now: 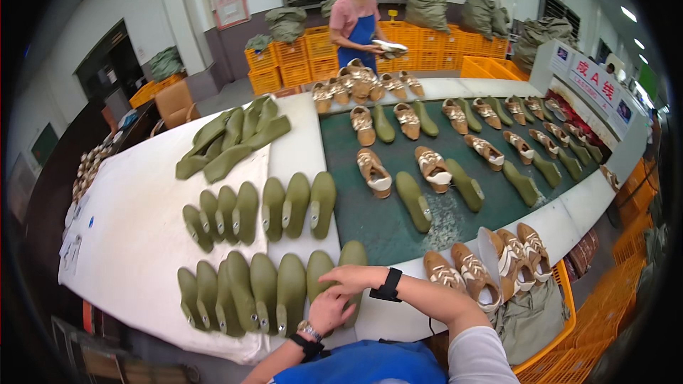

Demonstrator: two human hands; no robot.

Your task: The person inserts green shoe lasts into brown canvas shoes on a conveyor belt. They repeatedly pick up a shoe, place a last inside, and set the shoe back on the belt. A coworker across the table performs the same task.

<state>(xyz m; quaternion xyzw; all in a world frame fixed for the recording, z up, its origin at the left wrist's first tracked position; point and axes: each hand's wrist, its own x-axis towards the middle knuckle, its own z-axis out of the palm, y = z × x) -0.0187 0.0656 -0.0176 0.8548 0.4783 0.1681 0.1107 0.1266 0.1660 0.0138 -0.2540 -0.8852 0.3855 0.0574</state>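
Green shoe lasts [291, 288] stand in a near row on the white tabletop [135, 220], soles down. At the row's right end, my right hand [354, 279] reaches across from the right, fingers stretched over a last [319, 263] and in front of the end last [353, 252]. Just below it, my left hand [329, 311] rests against the same lasts, its fingers apart and pointing right. The hands overlap closely, and their exact contact with the lasts is partly hidden. Behind stands a second row of lasts [297, 203].
A pile of lasts [231, 135] lies farther back. On the right, a green conveyor belt [356, 224] carries brown shoes [432, 165] and lasts. More shoes [475, 274] stand near my right arm, beside an orange crate [568, 306]. Across the table, a person [356, 21] holds a shoe.
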